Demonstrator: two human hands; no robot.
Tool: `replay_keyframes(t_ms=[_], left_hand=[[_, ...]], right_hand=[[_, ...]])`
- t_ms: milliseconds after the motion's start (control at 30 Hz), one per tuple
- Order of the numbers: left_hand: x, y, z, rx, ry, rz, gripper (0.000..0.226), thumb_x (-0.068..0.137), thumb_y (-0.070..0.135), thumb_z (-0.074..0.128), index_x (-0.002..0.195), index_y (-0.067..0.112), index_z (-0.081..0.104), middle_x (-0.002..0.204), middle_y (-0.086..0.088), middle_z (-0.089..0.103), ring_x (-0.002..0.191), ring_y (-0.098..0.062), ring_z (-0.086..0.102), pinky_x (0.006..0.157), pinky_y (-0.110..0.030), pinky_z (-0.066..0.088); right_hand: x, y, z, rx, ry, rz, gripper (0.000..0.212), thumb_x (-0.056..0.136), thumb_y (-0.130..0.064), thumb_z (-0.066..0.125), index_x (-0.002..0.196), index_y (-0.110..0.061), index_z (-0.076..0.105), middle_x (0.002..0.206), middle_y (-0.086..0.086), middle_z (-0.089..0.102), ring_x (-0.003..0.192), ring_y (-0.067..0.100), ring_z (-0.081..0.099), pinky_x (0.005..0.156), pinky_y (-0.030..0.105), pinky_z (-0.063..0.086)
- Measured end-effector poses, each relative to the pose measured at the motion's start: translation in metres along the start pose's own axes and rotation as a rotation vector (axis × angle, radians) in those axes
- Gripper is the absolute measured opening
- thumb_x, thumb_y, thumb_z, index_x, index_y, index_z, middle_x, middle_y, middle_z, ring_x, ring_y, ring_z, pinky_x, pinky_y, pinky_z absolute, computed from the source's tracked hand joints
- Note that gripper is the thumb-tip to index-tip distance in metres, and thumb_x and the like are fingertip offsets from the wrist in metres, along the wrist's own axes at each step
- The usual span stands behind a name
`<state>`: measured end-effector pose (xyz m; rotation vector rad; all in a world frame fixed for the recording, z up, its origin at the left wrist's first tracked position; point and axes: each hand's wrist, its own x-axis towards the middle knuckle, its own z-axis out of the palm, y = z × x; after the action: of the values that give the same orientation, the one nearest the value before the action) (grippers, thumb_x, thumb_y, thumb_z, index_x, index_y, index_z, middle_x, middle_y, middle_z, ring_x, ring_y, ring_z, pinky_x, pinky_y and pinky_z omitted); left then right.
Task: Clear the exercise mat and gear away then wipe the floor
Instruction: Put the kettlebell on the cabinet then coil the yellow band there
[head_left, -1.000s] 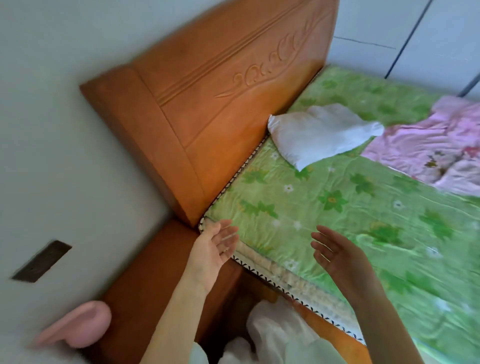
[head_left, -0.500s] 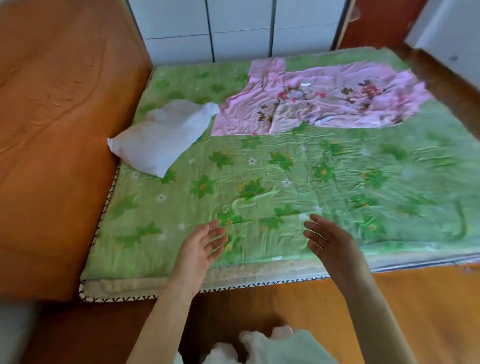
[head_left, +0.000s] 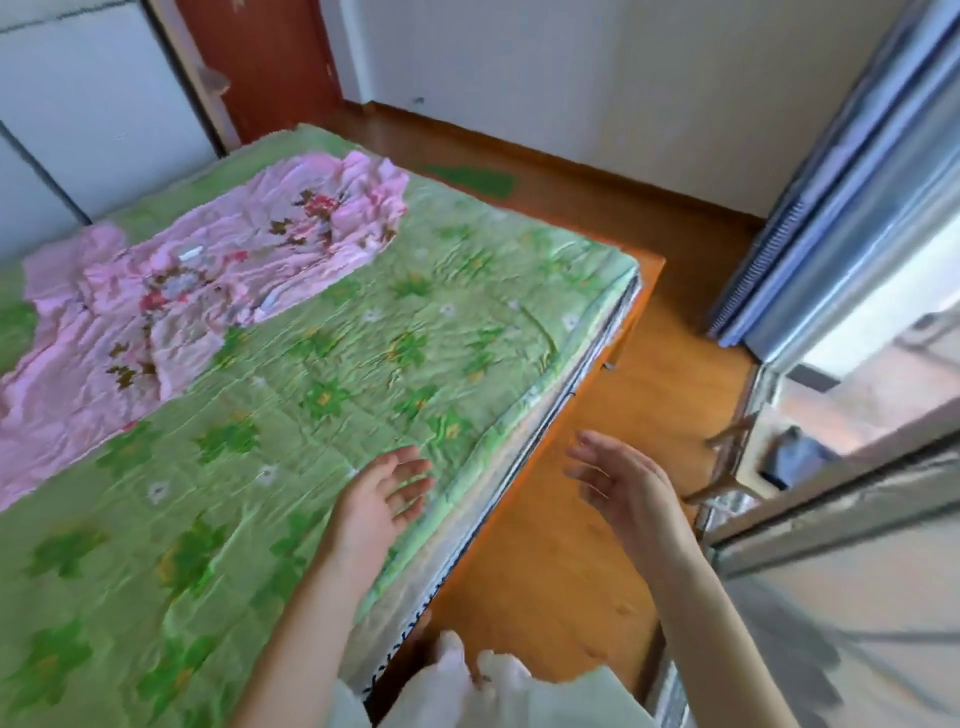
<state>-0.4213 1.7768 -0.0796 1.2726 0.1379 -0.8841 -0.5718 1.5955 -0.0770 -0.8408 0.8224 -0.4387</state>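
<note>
Both hands — left hand (head_left: 382, 499), right hand (head_left: 621, 486) — seemingly hover over bed (head_left: 363, 364) edge.

We see bare forearms, no sleeves, nothing on left hand (head_left: 382, 499) or right hand (head_left: 621, 486); pale light-green garment (head_left: 519, 696) below.

One green floral quilted bed cover (head_left: 322, 395); one crumpled pink floral cloth (head_left: 171, 291); two bare hands, left (head_left: 382, 501) and right (head_left: 623, 488).

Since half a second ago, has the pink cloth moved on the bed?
No. The pink cloth still lies on the far side of the green quilt by the white cupboards; only the camera turned.
</note>
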Motion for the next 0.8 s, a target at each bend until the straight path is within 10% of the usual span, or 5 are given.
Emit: replay_keyframes(t_ms=[800], left_hand=[[0.234, 0.030, 0.295, 0.375, -0.603, -0.189, 0.026, 0.096, 0.017, 0.040, 0.105, 0.010, 0.063, 0.094, -0.007, 0.068, 0.082, -0.018, 0.063, 0.077, -0.032, 0.045]], right_hand=[[0.138, -0.128, -0.127, 0.332, 0.539, -0.252, 0.019, 0.093, -0.005, 0.046, 0.101, -0.004, 0.064, 0.077, 0.006, 0.073, 0.059, 0.013, 0.066, 0.051, 0.018, 0.050]])
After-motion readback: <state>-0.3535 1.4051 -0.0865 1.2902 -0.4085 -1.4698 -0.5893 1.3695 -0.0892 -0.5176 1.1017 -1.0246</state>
